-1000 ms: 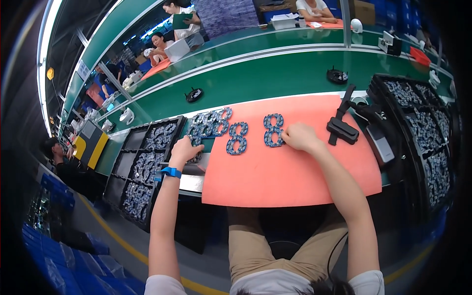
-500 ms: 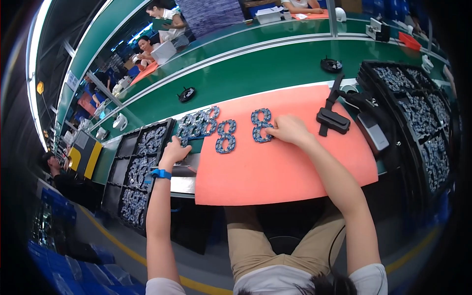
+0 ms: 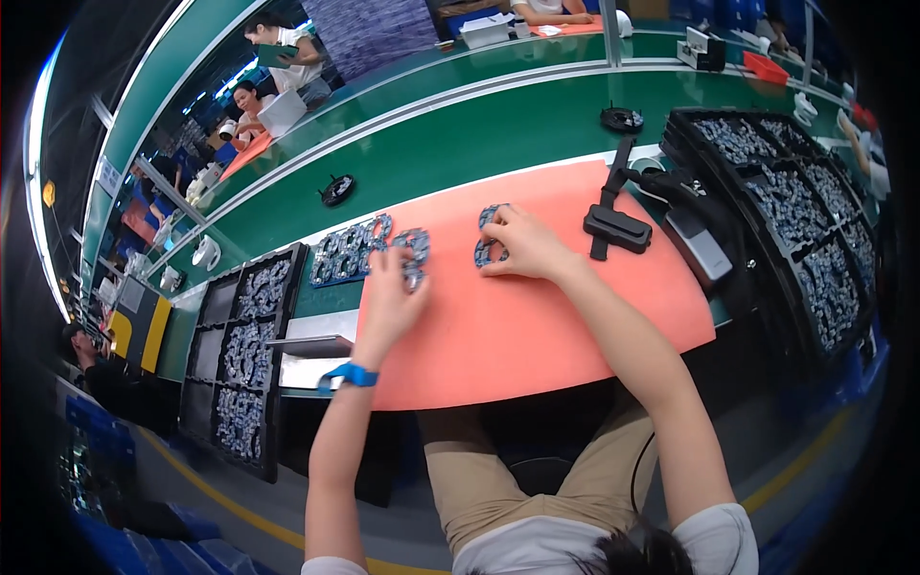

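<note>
My right hand (image 3: 525,244) grips a blue figure-eight circuit board (image 3: 482,251) on the orange mat (image 3: 498,345), its thumb at the near end and its fingers over the upper part. To its left, my left hand (image 3: 388,302) reaches over another figure-eight circuit board (image 3: 414,241). Its thumb and fingers are apart, and they hide part of that board. Beyond the left hand, a cluster of similar circuit boards (image 3: 345,251) lies side by side at the mat's left edge. A blue wristband (image 3: 353,375) is on my left wrist.
Black divided trays of boards stand at the left (image 3: 284,383) and right (image 3: 757,211). A silver metal block (image 3: 311,356) sits beside the mat. A black strapped device (image 3: 618,228) and a grey power-bank-like box (image 3: 698,247) lie at the right. Several people work beyond the green bench (image 3: 431,139).
My left hand has moved right, from beside the board cluster to over the left board on the mat. My right hand's fingers have spread across the other board. The view has shifted slightly.
</note>
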Tool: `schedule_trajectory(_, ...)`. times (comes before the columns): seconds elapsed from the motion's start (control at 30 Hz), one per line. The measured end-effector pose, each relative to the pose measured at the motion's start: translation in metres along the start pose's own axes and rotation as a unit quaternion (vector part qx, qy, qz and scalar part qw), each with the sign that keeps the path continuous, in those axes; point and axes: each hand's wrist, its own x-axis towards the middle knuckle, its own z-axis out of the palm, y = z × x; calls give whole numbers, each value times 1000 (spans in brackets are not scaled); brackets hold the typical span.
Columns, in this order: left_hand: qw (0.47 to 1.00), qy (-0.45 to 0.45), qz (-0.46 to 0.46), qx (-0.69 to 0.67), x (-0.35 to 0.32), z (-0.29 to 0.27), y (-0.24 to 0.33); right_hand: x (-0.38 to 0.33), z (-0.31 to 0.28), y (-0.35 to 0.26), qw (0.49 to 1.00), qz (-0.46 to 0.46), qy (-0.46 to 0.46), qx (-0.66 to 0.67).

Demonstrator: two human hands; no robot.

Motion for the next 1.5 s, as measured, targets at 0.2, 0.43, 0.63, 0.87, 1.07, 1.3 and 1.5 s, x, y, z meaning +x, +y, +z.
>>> schedule_trajectory(0.2,997,-9,76,30,5,57,23,0,-5,8,999,-6,-6,46)
schedule_trajectory(0.43,990,64,29,120,-6,25,29,-5,-15,10,996,30,-51,69)
schedule_trajectory(0.63,934,183,-207,225,-56,-62,-7,-7,-30,4,985,90,-115,94)
schedule_trajectory(0.87,958,124,-150,212,-112,-57,-34,-7,-36,8,979,114,-148,79)
schedule_trajectory(1.07,953,161,-126,224,-110,-41,-22,-13,-35,3,982,113,-143,48)
schedule_trajectory(1.3,971,167,-97,140,-111,-45,-8,-16,-31,0,988,89,-124,29)
schedule_trajectory(1.5,927,125,-157,-316,-140,-73,79,-22,-31,-3,989,93,-115,-13)
